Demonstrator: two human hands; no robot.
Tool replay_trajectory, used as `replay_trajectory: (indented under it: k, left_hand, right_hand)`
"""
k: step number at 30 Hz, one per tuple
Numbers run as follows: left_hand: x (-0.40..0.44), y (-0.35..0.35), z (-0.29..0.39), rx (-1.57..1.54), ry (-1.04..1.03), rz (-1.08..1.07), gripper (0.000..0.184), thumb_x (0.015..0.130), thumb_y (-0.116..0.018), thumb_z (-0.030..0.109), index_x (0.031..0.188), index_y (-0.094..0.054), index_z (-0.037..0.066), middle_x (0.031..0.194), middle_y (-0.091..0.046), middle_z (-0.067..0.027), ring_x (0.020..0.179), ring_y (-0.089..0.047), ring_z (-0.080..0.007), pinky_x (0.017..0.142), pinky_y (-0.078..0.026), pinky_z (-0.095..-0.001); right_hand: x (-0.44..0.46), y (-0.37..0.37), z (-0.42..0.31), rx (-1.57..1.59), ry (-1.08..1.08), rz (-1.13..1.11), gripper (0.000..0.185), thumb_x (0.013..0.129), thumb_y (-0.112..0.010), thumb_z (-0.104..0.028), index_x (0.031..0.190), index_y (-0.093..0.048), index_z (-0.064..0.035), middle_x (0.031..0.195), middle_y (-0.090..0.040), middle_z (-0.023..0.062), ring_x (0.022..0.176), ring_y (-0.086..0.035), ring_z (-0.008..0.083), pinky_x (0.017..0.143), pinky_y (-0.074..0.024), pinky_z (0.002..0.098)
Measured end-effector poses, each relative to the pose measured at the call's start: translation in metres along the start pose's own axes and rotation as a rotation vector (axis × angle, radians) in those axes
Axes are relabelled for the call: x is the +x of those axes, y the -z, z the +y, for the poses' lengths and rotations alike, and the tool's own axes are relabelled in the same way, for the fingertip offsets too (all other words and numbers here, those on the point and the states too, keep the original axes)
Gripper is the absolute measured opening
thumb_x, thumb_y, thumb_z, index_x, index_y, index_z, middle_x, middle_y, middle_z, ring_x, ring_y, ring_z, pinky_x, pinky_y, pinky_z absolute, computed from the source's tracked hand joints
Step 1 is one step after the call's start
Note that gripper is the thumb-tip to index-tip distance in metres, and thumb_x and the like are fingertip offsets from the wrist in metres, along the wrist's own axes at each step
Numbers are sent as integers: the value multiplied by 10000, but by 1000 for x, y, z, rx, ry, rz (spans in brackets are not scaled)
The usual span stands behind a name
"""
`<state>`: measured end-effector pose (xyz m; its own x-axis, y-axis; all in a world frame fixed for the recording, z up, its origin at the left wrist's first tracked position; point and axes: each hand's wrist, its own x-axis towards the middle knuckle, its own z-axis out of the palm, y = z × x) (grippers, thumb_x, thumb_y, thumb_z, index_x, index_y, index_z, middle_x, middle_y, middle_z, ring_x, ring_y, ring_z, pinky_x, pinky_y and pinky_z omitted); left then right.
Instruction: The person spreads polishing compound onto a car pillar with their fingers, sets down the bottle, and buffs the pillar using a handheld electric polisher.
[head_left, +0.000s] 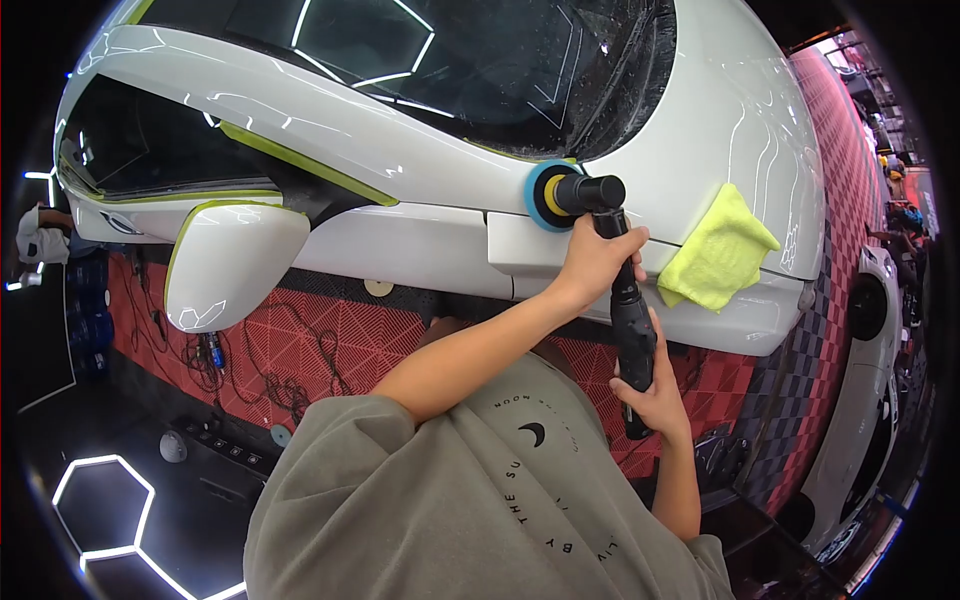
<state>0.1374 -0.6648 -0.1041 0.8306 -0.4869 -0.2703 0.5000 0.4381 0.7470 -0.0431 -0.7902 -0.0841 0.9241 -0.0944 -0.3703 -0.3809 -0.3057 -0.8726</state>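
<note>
A black polisher (632, 335) with a blue pad (541, 200) reaches up from in front of my body to the white car (560, 245). Its pad lies against the bodywork by the lower corner of the windshield (520, 60). My left hand (598, 260) is wrapped around the neck just below the polisher's head. Lower down, my right hand (660, 388) grips the handle. A crumpled yellow-green cloth (720, 248) rests on the car's panel to the right of the polisher.
The car's side mirror (236, 262) juts out at left, edged with green tape (300, 160). Cables (290, 385) lie on the red floor tiles (370, 340). Another white car (850, 400) stands at far right, and a person (45, 235) is at far left.
</note>
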Motion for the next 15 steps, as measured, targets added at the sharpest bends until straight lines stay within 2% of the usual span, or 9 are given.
replay_trajectory:
  k: [3,6,8,9,11,12,13,14,15]
  left_hand:
    - [-7,-11,-18,-39,78,-73,233,854,-691,129,727,-503,75,653,-591,-54,552,-629,-165,555,-489,-281]
    - [-11,-17,-32,-48,143,-195,231,845,-717,142,782,-502,87,672,-599,-52,616,-649,-166,624,-503,-299]
    - [-15,-9,-34,-89,146,-186,227,851,-715,138,810,-497,92,683,-590,-48,626,-643,-163,646,-506,-307]
    - [-18,-3,-29,-125,149,-182,225,857,-713,134,838,-492,97,694,-582,-43,637,-637,-159,668,-509,-315]
    - [-22,21,-23,-213,87,-200,224,867,-702,122,851,-480,103,700,-562,-38,627,-620,-154,678,-510,-319]
    - [-26,35,-19,-297,29,-232,224,877,-691,111,864,-468,109,706,-541,-32,617,-603,-149,688,-511,-324]
    - [-34,44,-12,-348,-4,-217,215,895,-654,85,860,-445,118,693,-480,-22,575,-536,-134,679,-500,-337]
    - [-41,52,-6,-348,-22,-198,215,895,-654,85,860,-445,118,693,-480,-22,575,-536,-134,679,-500,-337]
    - [-47,59,1,-445,-81,-166,219,890,-658,79,862,-443,110,681,-478,-22,553,-520,-128,642,-495,-334]
  right_hand:
    - [-18,9,18,-15,-20,32,995,728,-695,-12,1551,-148,-126,847,-607,58,729,-589,134,712,-505,295]
    - [-33,19,28,-59,-50,87,983,721,-709,-20,1543,-176,-111,848,-622,74,711,-596,149,687,-510,303]
    - [-30,20,27,-293,-2,112,938,720,-704,-13,1525,-229,-92,865,-637,115,706,-620,192,684,-511,304]
    - [-25,18,24,-296,7,99,938,720,-704,-13,1525,-229,-92,865,-637,115,706,-620,192,684,-511,304]
    - [-10,7,15,-473,138,74,860,723,-700,-11,1489,-314,-80,915,-645,165,714,-646,268,686,-520,326]
    - [-1,1,13,-473,152,51,860,723,-700,-11,1489,-314,-80,915,-645,165,714,-646,268,686,-520,326]
    - [8,-6,12,-523,260,28,857,723,-700,-7,1485,-315,-67,903,-640,177,728,-646,284,694,-515,337]
    - [16,-13,9,-572,369,7,853,722,-700,-4,1481,-315,-54,892,-635,189,742,-646,299,703,-510,348]
    - [22,-21,0,-563,378,-21,834,727,-710,-12,1470,-336,-61,959,-641,218,779,-654,350,711,-517,368]
